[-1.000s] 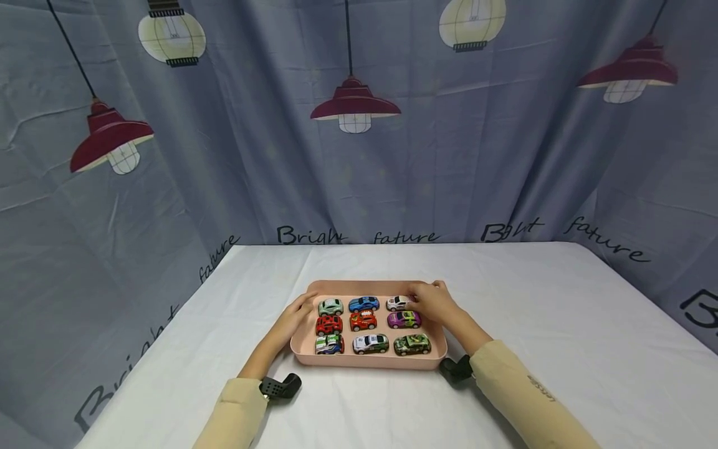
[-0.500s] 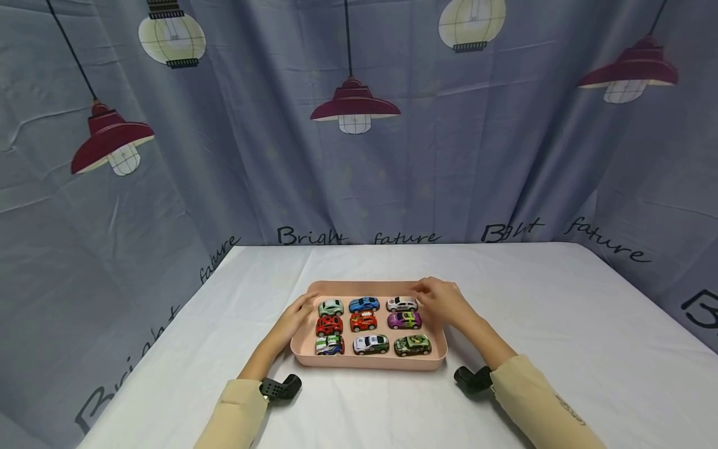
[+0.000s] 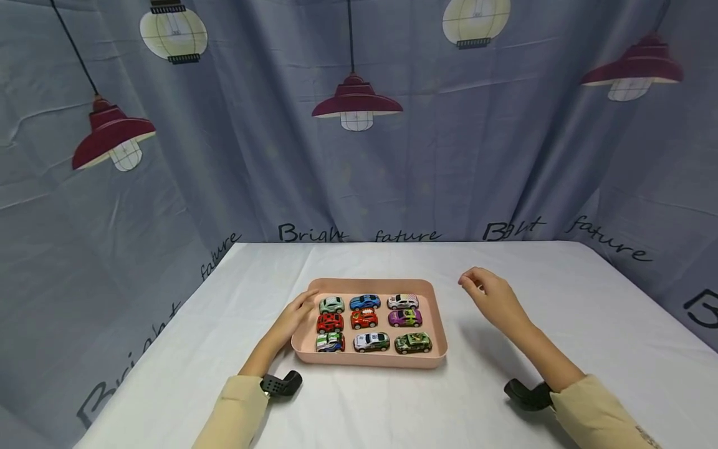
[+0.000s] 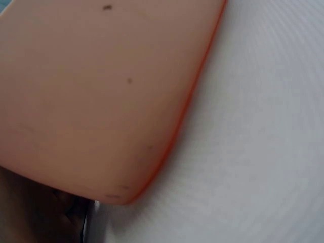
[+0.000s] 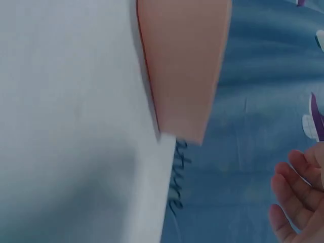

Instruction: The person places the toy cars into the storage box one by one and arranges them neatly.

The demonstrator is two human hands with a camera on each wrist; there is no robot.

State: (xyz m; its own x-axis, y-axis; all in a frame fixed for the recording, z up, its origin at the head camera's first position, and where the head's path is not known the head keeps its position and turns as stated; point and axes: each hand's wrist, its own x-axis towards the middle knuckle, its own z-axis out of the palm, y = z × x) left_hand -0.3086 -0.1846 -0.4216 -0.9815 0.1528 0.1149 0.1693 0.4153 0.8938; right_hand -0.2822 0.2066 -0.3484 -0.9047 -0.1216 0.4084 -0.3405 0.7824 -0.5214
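A white cloth-covered table (image 3: 392, 405) stands before a blue-grey curtain (image 3: 235, 156) printed with lamps. The left hand (image 3: 293, 316) rests with relaxed fingers against the left rim of the pink tray (image 3: 370, 360), holding nothing. The right hand (image 3: 493, 298), which was over the white car (image 3: 402, 302) at the tray's far right a second ago, has drawn away to the right and now hovers loosely curled, empty. So placing seems finished: nine small glossy toy cars sit in three rows inside the smooth, round-cornered plastic tray.
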